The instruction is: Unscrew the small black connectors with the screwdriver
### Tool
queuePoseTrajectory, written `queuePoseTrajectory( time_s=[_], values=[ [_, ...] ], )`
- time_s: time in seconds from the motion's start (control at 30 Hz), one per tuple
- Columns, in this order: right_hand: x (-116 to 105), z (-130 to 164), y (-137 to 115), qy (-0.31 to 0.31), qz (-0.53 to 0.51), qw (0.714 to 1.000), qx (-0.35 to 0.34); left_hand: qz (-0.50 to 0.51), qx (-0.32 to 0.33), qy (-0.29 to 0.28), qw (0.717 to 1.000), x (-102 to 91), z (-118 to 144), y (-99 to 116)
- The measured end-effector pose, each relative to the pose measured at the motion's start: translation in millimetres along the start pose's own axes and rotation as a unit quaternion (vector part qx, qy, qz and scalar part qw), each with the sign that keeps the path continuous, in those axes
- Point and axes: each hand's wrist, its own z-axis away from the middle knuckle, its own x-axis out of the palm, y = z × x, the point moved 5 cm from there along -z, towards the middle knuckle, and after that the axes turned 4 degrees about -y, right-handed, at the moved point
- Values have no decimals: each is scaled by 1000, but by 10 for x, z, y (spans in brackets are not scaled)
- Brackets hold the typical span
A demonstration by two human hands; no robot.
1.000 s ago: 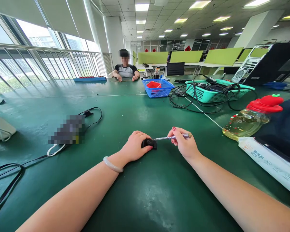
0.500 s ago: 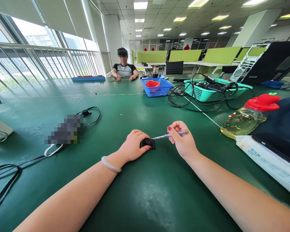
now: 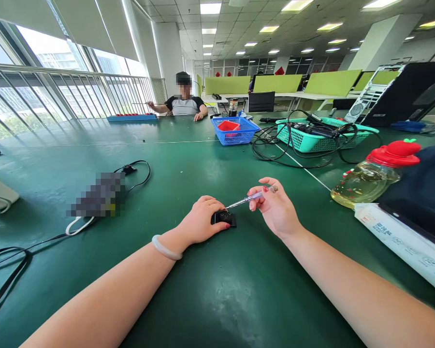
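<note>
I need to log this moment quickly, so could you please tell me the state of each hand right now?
Left hand: closed on the small black part, pressing it to the table.
Right hand: closed, holding the screwdriver.

The left hand [image 3: 202, 220] is pressing a small black device [image 3: 224, 218] flat against the green table [image 3: 210, 299], fingers curling over its near and left sides. The right hand [image 3: 275, 209] is pinching a clear-handled screwdriver [image 3: 252, 197] between thumb and fingertips, its tip angling down onto the device's top. A pale bangle [image 3: 166, 247] is circling the left wrist. Farther right, a red-capped bottle [image 3: 375, 175] is lying on its side. Across the table a seated person [image 3: 183, 100] is reaching one arm sideways, near a blue basket [image 3: 235, 130].
</note>
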Motion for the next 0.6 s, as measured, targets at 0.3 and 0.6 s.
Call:
queuePoseTrajectory(
  time_s=[0.3, 0.6],
  values=[
    [-80, -15, -22, 48, 52, 996, -47, 3, 9, -3, 1000, -4, -2, 7],
    [-69, 4, -56, 51, 131, 988, -61, 9, 7, -7, 1000, -5, -1, 10]
  ],
)
